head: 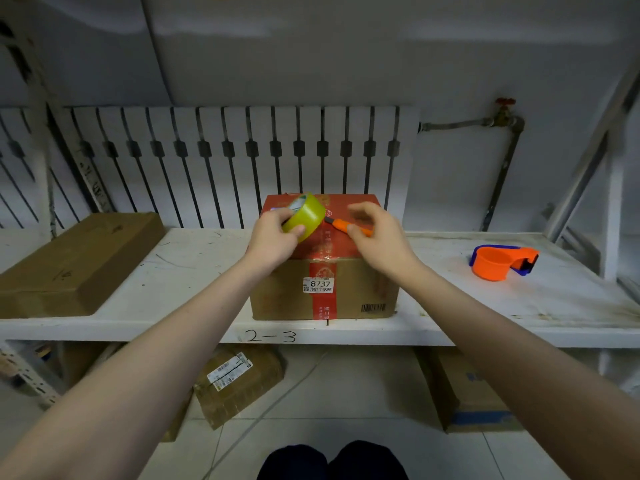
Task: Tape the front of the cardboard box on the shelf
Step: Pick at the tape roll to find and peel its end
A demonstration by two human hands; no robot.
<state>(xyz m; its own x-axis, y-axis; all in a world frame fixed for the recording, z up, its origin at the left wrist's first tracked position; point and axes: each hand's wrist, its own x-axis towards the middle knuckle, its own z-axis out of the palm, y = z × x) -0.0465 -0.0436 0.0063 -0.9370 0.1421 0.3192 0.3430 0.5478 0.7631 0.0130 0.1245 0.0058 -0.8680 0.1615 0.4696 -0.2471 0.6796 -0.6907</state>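
Observation:
A brown cardboard box [291,292] with a red top and a red strip down its front stands on the white shelf [180,271], near the front edge. My left hand [273,237] grips a yellow-green roll of tape [306,216] above the box's left top. My right hand [379,237] hovers over the box's right top with fingers apart, just above an orange utility knife [341,226] that lies on the box. Whether the fingers touch the knife is unclear.
A flat cardboard box [76,261] lies at the shelf's left. An orange and blue tape dispenser [502,259] sits at the right. A radiator [225,161] and pipe with valve [504,114] back the shelf. More boxes [239,379] lie on the floor below.

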